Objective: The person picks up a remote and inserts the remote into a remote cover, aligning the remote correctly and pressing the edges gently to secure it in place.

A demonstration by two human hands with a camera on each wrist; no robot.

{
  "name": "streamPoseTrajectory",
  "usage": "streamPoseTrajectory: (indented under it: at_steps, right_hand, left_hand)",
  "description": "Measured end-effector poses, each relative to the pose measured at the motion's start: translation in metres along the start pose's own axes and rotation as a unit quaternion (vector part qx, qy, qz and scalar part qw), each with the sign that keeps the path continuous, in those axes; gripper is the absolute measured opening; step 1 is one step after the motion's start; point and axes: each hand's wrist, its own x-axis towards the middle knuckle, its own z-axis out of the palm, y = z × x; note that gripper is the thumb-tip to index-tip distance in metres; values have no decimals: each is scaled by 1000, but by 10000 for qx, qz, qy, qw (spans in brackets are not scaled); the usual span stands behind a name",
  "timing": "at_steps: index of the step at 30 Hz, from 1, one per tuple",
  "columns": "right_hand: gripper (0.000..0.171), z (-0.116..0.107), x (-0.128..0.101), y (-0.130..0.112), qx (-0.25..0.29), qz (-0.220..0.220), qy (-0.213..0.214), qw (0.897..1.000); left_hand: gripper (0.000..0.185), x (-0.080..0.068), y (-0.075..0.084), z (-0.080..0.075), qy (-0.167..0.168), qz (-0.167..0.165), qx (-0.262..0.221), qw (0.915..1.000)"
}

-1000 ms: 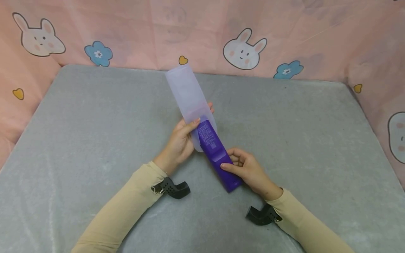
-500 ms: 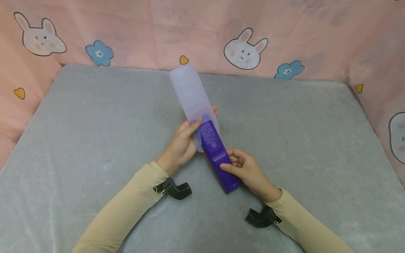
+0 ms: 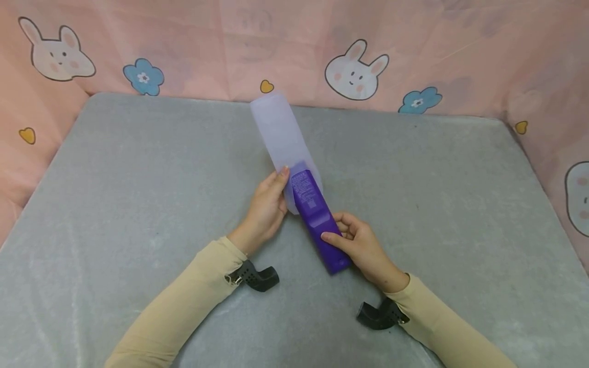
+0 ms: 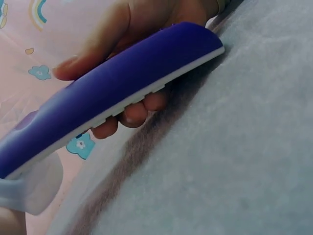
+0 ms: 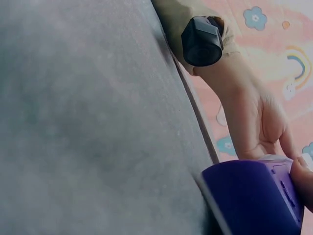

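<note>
Your right hand [image 3: 363, 245] grasps the purple remote [image 3: 319, 225] at frame centre | your left hand [image 3: 267, 204] pinches the translucent sleeve [image 3: 280, 133] covering its far end | both above grey tabletop [image 3: 115, 179].

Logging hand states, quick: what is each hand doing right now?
Left hand: grips the translucent sleeve at its open end.
Right hand: grips the purple remote.

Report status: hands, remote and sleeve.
Left hand holds the translucent sleeve at its open end. Right hand holds the purple remote, tip just inside the sleeve. Nothing in the way on the grey mat.
</note>
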Motion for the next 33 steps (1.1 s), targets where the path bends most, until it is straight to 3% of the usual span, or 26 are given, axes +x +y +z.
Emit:
streamPoseTrajectory:
  at_steps: [12, 23, 33]
  right_hand:
    - [23, -1, -1, -1, 89, -70, 106, 9999]
    - [28, 1, 0, 0, 103, 21, -74, 9999]
    - [25, 0, 0, 1, 216, 25, -190, 9996]
  left_hand:
    - [48, -5, -8, 5, -687, -451, -671, 9944]
    - [39, -5, -9, 4, -471, -224, -92, 9986]
    - [43, -6, -10, 3, -668, -432, -368, 9961]
